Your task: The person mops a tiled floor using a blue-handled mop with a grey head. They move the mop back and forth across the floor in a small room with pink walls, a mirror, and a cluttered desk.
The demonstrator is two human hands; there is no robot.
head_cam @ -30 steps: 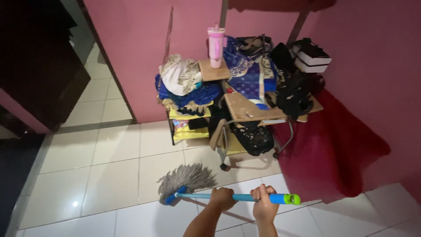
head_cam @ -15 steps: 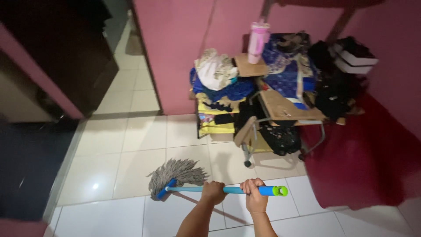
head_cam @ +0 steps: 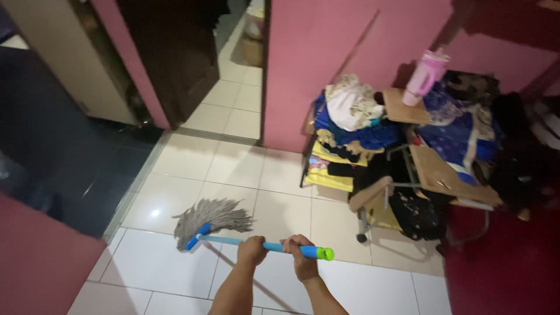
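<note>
On the white tiled floor (head_cam: 157, 268), near its left edge where the pale tiles meet a dark floor strip, the grey string mop head (head_cam: 211, 217) lies spread flat, and the blue mop handle (head_cam: 233, 241) runs from it to the right, ending in a green cap (head_cam: 328, 254). The left hand (head_cam: 252, 251) is clenched around the handle's middle and the right hand (head_cam: 302, 258) is clenched around it just beside the cap, the 2 hands close together. Further right, against the pink wall (head_cam: 326, 52), stand a rack piled with clothes (head_cam: 350, 125) and a school chair (head_cam: 431, 181) with a pink tumbler (head_cam: 421, 79) above.
</note>
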